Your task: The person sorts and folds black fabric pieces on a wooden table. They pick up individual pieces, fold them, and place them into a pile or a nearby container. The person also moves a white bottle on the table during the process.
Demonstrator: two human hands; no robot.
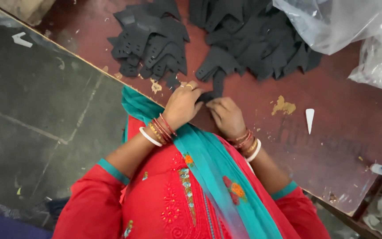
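Both your left hand (183,105) and right hand (227,116) pinch a thin black cutout piece (208,96) at the counter's (332,132) near edge; it looks light and floppy, so grip its edges.

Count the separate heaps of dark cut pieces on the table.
2. The smaller heap lies upper left of the hands; the larger heap lies upper middle, running under the clear plastic bag, which may hide more. One further dark piece sits between both hands.
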